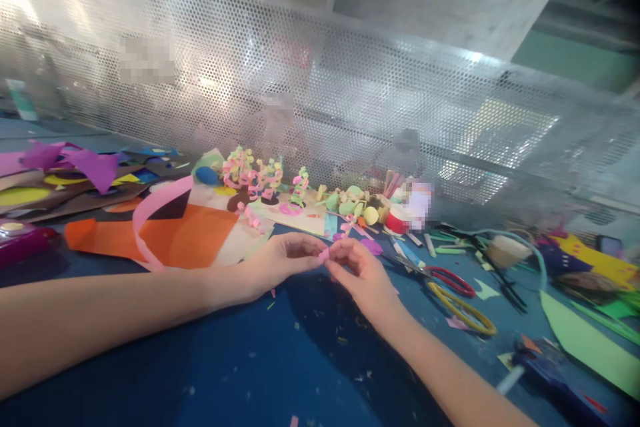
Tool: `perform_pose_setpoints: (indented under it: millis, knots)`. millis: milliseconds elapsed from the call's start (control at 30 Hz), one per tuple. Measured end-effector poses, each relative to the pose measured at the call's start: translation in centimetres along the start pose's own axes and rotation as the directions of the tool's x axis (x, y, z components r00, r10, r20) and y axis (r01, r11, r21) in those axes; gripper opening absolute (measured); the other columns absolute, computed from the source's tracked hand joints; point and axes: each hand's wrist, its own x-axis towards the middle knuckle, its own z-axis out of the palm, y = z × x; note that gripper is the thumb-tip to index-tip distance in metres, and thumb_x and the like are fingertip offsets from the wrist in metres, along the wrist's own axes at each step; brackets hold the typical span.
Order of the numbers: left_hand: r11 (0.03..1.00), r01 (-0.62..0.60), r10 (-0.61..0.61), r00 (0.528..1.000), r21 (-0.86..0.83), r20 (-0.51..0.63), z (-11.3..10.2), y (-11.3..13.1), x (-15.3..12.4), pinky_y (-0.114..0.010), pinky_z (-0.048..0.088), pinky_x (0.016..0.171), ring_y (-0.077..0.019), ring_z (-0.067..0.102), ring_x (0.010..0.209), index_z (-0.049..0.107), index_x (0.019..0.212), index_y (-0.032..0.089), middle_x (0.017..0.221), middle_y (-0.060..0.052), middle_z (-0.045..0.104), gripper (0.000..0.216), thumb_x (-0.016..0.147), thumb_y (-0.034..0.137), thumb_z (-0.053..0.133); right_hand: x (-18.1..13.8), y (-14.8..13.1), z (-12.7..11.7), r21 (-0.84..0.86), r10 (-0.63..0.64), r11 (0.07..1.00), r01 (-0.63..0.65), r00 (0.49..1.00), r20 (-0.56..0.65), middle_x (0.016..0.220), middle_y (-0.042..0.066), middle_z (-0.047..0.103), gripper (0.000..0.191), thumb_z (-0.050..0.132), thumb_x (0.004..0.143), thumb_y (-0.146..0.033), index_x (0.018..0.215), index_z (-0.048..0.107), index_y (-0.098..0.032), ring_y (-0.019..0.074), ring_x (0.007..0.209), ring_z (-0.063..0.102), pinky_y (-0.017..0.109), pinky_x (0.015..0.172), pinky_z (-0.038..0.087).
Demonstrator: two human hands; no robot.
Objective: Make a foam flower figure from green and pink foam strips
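Between my two hands is a small pink piece [324,255], pinched at the fingertips; it looks like a rolled or folded strip of paper or foam. My left hand [280,257] closes on it from the left, and my right hand [361,273] from the right. Both are held over the blue table [240,360]. Scissors [457,300] with red and yellow handles lie just right of my right hand. Left of my left hand, a long pink strip [143,220] curls over an orange sheet [205,233].
Behind my hands stand curly pink and yellow figures [253,173] and several green and yellow pieces [353,200]. A perforated metal screen [300,80] runs along the back. A dark blue glue gun [555,380] lies at front right, below a light green sheet [585,340]. Scraps litter the table.
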Motion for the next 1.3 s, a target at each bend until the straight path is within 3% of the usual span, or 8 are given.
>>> perform_pose_setpoints:
  millis: [233, 433, 600, 767, 1033, 1300]
  knots:
    - [1.0, 0.008, -0.007, 1.0, -0.026, 0.027, -0.1, -0.6, 0.2, -0.03, 0.041, 0.087, -0.0165, 0.058, 0.092, 0.062, 0.093, 0.016, 0.094, -0.005, 0.065, 0.025, 0.072, 0.028, 0.065, 0.0, -0.3, 0.0, 0.017, 0.068, 0.998, -0.068, 0.997, -0.02, 0.072, 0.0, 0.053, 0.017, 0.062, 0.073, -0.034, 0.079, 0.051, -0.021, 0.0141, 0.067, 0.053, 0.026, 0.058, 0.048]
    - [1.0, 0.021, -0.02, 0.999, -0.005, 0.028, 0.0, -0.5, 0.2, -0.03, 0.04, 0.087, -0.0169, 0.059, 0.093, 0.064, 0.092, 0.017, 0.095, -0.004, 0.067, 0.024, 0.072, 0.03, 0.064, 0.0, -0.2, -0.2, -0.043, -0.011, 0.999, 0.012, 1.0, 0.021, 0.073, -0.001, 0.053, 0.02, 0.057, 0.077, -0.031, 0.096, 0.055, -0.025, 0.0135, 0.065, 0.051, 0.025, 0.057, 0.046]
    - [1.0, 0.02, -0.02, 1.0, 0.001, 0.018, -0.1, -0.7, 0.3, -0.03, 0.041, 0.085, -0.0169, 0.06, 0.09, 0.065, 0.091, 0.019, 0.093, -0.003, 0.068, 0.023, 0.071, 0.032, 0.064, -0.2, -0.5, -0.3, -0.077, -0.018, 0.997, 0.022, 0.999, 0.046, 0.077, 0.001, 0.051, 0.019, 0.055, 0.078, -0.032, 0.095, 0.061, -0.026, 0.0143, 0.068, 0.049, 0.025, 0.056, 0.046]
    - [1.0, -0.006, 0.006, 1.0, 0.004, 0.029, -0.1, -0.6, 0.3, -0.028, 0.042, 0.083, -0.0163, 0.061, 0.088, 0.066, 0.09, 0.019, 0.09, -0.002, 0.068, 0.022, 0.071, 0.031, 0.064, -0.1, -1.0, -0.2, 0.022, 0.012, 1.0, -0.013, 0.998, 0.069, 0.078, 0.001, 0.053, 0.013, 0.055, 0.079, -0.035, 0.083, 0.059, -0.023, 0.014, 0.069, 0.05, 0.024, 0.055, 0.047]
    - [0.999, 0.01, -0.012, 0.999, 0.052, 0.032, 0.0, -0.2, 0.1, -0.028, 0.041, 0.083, -0.0172, 0.06, 0.091, 0.065, 0.091, 0.02, 0.092, -0.002, 0.068, 0.025, 0.073, 0.037, 0.062, -0.1, -1.0, -0.4, 0.261, 0.172, 0.944, -0.201, 0.976, 0.131, 0.078, -0.002, 0.052, 0.019, 0.059, 0.075, -0.039, 0.079, 0.057, -0.021, 0.0112, 0.07, 0.05, 0.024, 0.06, 0.048]
    - [0.999, 0.019, -0.02, 0.999, 0.045, 0.033, 0.0, -0.3, 0.1, -0.026, 0.041, 0.081, -0.0163, 0.06, 0.088, 0.066, 0.091, 0.021, 0.091, -0.002, 0.068, 0.025, 0.073, 0.036, 0.063, -0.2, -1.2, -0.2, 0.275, 0.217, 0.931, -0.241, 0.969, 0.115, 0.076, -0.003, 0.052, 0.018, 0.061, 0.074, -0.038, 0.079, 0.055, -0.021, 0.0099, 0.068, 0.051, 0.023, 0.061, 0.048]
